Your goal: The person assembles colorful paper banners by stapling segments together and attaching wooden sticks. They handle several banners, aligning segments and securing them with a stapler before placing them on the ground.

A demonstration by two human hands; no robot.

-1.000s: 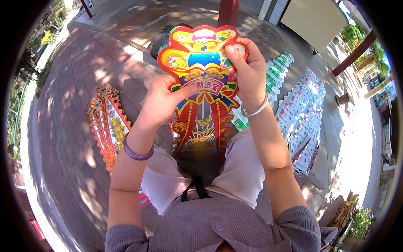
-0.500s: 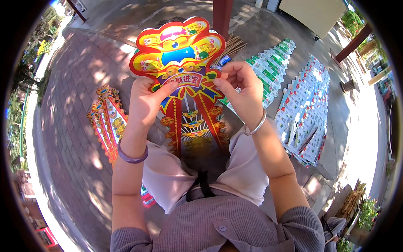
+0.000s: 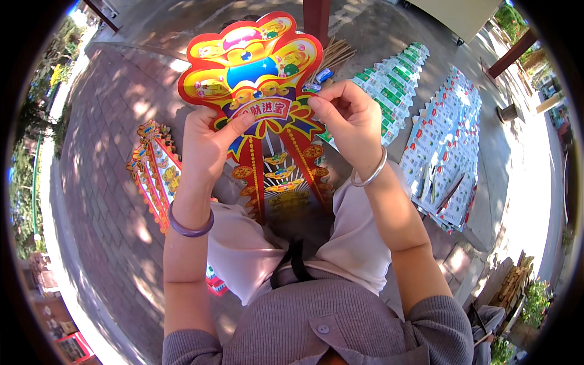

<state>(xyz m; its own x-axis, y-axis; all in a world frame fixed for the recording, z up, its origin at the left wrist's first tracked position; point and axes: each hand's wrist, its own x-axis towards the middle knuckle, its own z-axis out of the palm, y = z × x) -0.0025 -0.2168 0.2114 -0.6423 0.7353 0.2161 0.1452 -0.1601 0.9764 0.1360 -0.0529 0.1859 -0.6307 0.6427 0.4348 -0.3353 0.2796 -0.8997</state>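
Observation:
A tall die-cut cardboard decoration [image 3: 254, 73], red, yellow and blue with a scalloped top, is held up in front of me. My left hand [image 3: 204, 140] grips its left edge, thumb across the printed front and fingers behind. At the opposite edge, my right hand [image 3: 350, 121] is closed in a pinch, thumb and forefinger together on the rim. Lower down, the decoration's red side strips [image 3: 298, 164] run between my knees. A purple bangle is on my left wrist and a silver one on my right.
Similar red and gold cutouts [image 3: 159, 173] lie on the brick paving at left. Green-and-white printed sheets [image 3: 395, 88] and a stack of pale blue ones [image 3: 447, 134] lie to the right, with scissors [image 3: 427, 181] on the stack. Thin wooden sticks [image 3: 336, 55] and a small blue packet [image 3: 324, 75] lie beyond.
The decoration's top has shifted a little up and left and tilted. My right thumb and forefinger have drawn closer together at its right edge. My left hand keeps its grip.

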